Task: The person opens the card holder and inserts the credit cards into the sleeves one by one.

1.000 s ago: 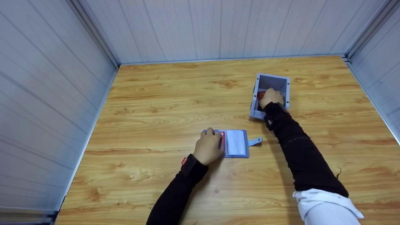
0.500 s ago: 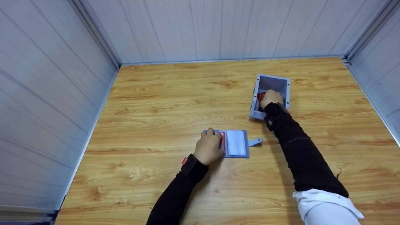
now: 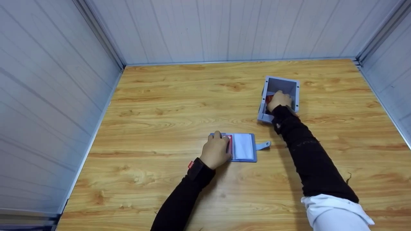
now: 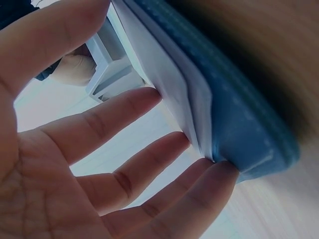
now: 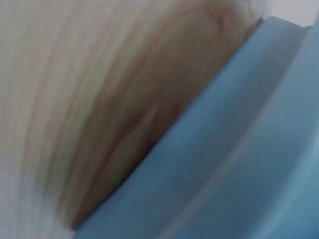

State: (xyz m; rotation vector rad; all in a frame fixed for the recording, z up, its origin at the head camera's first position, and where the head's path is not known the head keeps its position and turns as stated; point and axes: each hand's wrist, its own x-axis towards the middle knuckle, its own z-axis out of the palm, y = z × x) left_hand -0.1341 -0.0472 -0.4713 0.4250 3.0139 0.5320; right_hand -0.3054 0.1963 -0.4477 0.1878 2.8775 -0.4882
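A blue card holder [image 3: 255, 152] lies spread on the wood-grain table, its whitish sleeve pages [image 3: 243, 146] showing and a snap strap [image 3: 264, 145] pointing right. My left hand [image 3: 215, 150] rests over its left half, beside a red-edged card [image 3: 230, 142]. In the left wrist view, slightly bent fingertips [image 4: 179, 142] touch the edges of the pages and cover. Farther back, my right hand [image 3: 280, 100] reaches down into a grey box [image 3: 297, 96], next to a dark red card-like piece [image 3: 269, 98]. Its fingertips are hidden there, and I cannot tell whether they hold anything.
Pale panel walls [image 3: 205, 32] stand along the back and both sides of the table [image 3: 160, 106]. The box's upright sides surround the right hand. Its blue-grey outer wall [image 5: 214, 144] fills much of the right wrist view.
Inside the box, the right hand shifts only slightly. The left hand stays on the card holder, and the whole head view drifts a little.
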